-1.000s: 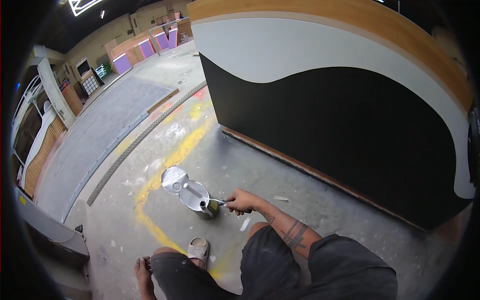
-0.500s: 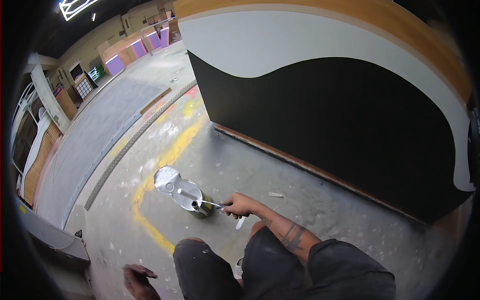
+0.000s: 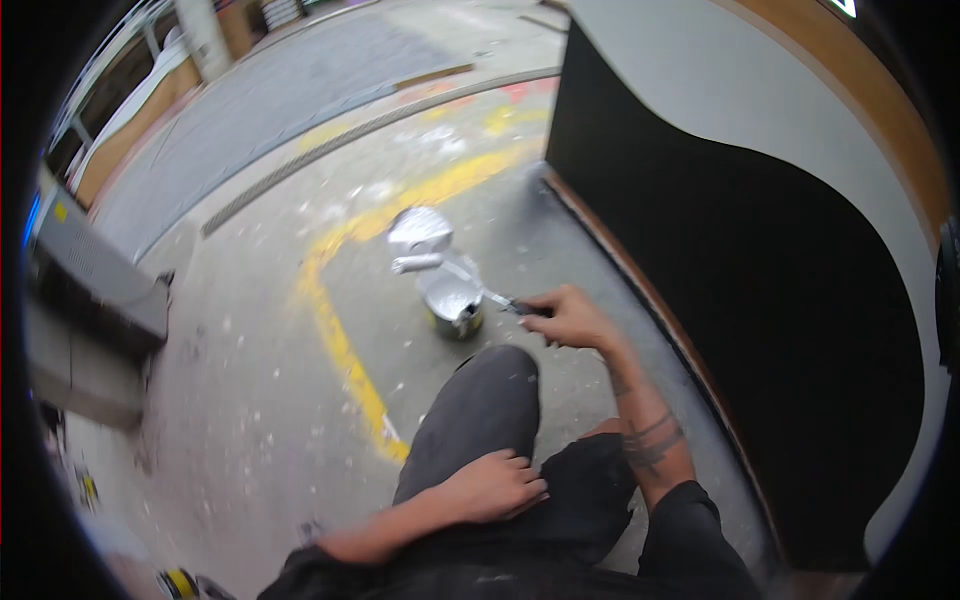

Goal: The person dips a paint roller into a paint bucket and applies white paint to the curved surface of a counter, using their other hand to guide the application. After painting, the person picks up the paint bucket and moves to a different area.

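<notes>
The right hand (image 3: 567,318) grips a tool (image 3: 505,302) that reaches into the can (image 3: 455,305), which stands on the floor (image 3: 250,330) beside a yellow line (image 3: 340,350). The left hand (image 3: 490,485) rests loosely open on the thigh (image 3: 475,420).

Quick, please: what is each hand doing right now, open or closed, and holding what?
Left hand: open, resting flat on the thigh, holding nothing.
Right hand: closed on the roller handle, over the paint can.
</notes>
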A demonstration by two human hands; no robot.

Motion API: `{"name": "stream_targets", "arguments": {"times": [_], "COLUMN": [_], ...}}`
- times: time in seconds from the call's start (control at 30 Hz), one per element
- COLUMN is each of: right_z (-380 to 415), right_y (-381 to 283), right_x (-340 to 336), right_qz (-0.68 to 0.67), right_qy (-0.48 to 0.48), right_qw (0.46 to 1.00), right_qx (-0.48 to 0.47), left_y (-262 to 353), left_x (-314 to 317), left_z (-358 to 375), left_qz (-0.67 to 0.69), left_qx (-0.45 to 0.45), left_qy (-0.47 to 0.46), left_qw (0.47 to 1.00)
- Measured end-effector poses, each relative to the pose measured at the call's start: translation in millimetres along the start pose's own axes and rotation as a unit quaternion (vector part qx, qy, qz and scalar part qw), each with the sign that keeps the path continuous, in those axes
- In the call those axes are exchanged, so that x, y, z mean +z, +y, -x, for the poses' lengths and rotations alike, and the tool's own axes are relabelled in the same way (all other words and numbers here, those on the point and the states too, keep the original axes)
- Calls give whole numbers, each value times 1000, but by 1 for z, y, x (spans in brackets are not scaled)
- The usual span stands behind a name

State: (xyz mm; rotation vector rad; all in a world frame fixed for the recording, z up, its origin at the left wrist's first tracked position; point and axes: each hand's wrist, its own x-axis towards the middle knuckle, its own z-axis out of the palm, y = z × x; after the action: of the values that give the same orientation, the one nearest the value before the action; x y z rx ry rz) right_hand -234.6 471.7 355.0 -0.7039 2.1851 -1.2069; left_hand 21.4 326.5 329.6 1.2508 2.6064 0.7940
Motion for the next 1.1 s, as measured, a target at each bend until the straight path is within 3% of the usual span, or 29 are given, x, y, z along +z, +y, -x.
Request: {"name": "stream_targets", "arguments": {"times": [0.03,0.07,0.13,0.17,0.23,0.33,0.4,0.43,0.5,0.7,0.77,0.87,0.93,1.0,1.1], "right_z": [1,3,10,12,20,23,25,27,35,120,168,236,273,301,327], "right_y": [-6,-14,-28,-31,-37,-49,-55,-57,-59,-75,-88,-124,-153,-166,-191], "right_x": [-1,-1,-4,-4,-3,-14,-28,-34,-50,-104,-128,-168,-194,-219,-243], "right_qz": [18,19,124,127,262,327,357,371,370,379,373,456,462,523,550], "right_qy": [17,-1,69,75,165,197,207,232,240,286,301,338,341,362,400], "right_qw": [999,999,983,982,927,895,874,869,845,846,866,818,819,772,730], "right_qx": [-29,-29,-118,-115,-211,-229,-255,-231,-302,-244,-146,-88,-22,-18,72], "left_y": [-3,-7,-15,-19,-30,-51,-65,-66,-71,-88,-97,-98,-100,-106,-113], "left_x": [6,11,19,26,29,34,45,42,34,39,51,58,65,76,84], "left_z": [-5,-12,-19,-24,-30,-33,-39,-44,-57,-93,-104,-124,-138,-154,-171], "left_qz": [7,30,53,72,93,90,146,147,148,236,258,265,253,248,269], "left_qx": [-20,4,37,47,77,111,127,161,134,142,113,119,131,122,99], "left_qy": [9,-7,-27,-30,-38,-52,4,-11,-58,-74,-41,-33,-16,-11,-3], "left_qw": [1000,1000,998,996,992,988,981,976,978,958,958,956,958,961,958]}}
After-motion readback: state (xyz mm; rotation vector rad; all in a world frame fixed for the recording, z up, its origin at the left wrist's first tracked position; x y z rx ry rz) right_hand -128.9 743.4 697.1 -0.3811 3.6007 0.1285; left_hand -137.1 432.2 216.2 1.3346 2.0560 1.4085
